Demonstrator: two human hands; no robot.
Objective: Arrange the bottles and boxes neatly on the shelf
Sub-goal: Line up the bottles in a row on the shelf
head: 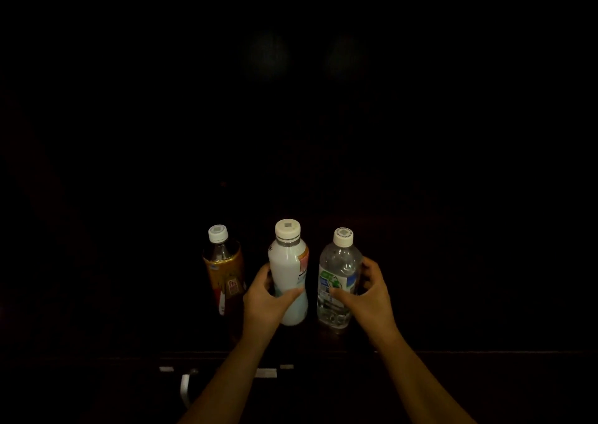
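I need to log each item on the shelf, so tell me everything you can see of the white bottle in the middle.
The white bottle stands upright, middle of three, between an amber tea bottle and a clear water bottle. It looks like opaque white plastic with a wide cream screw cap, a clear neck band and a partly visible pink-orange label. The left hand wraps its lower body. The surface beneath is too dark to make out.

Hard to say what sort of place: v. dark, nearly all black. Looks like a storage nook or cupboard shelf [453,354], dark wood w/ a front edge just catching light. Three drinks bottles stand in a row on it: tea bottle [224,270], white bottle [289,271], water bottle [338,281], so prob. a home pantry or shop display. Pale labels [266,373] below the edge hint at shop; can't tell for sure.
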